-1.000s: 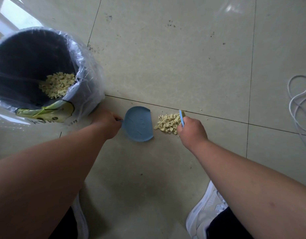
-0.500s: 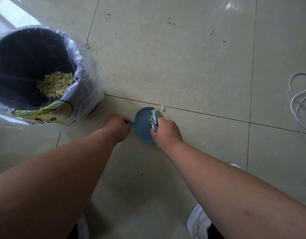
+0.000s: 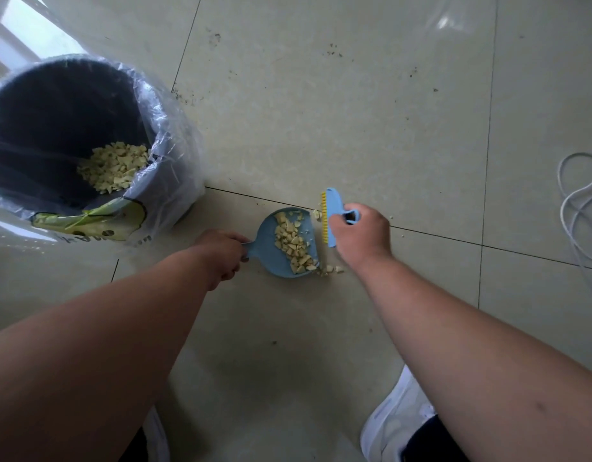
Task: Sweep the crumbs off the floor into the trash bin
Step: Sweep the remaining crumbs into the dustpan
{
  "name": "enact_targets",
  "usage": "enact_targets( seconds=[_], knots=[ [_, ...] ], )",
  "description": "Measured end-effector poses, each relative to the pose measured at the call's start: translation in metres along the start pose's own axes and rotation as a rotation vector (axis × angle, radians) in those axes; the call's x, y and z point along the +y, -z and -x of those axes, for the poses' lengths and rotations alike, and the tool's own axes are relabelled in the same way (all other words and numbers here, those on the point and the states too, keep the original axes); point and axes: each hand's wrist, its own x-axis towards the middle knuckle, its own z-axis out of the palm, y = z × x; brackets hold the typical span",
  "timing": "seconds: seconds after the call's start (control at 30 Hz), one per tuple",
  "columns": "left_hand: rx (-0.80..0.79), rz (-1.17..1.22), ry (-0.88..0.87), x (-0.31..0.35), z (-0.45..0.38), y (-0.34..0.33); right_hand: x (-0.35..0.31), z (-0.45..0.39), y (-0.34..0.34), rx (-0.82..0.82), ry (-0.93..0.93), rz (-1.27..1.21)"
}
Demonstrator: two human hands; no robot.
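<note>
A small blue dustpan (image 3: 267, 249) lies flat on the tiled floor, and my left hand (image 3: 221, 251) grips its short handle. A heap of pale yellow crumbs (image 3: 293, 243) lies in the pan. My right hand (image 3: 361, 236) holds a blue hand brush (image 3: 333, 211) with yellow bristles just right of the pan's open edge. A few loose crumbs (image 3: 329, 270) remain on the floor by the pan's near corner and at its far corner. The dark trash bin (image 3: 168, 155), lined with a clear plastic bag, stands at the left with crumbs at its bottom.
A white cable (image 3: 579, 208) loops on the floor at the right edge. My white shoe (image 3: 394, 425) is at the bottom right. Dark specks dot the tile (image 3: 321, 95) beyond the pan.
My right hand swept the crumb pile leftward into the dustpan, then drew the brush back to the right of the pan. The pan now holds the crumbs. My left hand kept hold of the handle.
</note>
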Motion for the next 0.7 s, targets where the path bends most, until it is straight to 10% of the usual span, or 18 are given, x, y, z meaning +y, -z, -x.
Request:
enact_targets(
  seconds=[0.3, 0.7],
  knots=[
    [-0.142, 0.136, 0.040, 0.014, 0.005, 0.000, 0.024, -0.051, 0.054, 0.132, -0.261, -0.215],
    [-0.105, 0.165, -0.117, 0.068, 0.071, 0.019, -0.045, -0.013, 0.075, 0.112, -0.124, -0.314]
  ],
)
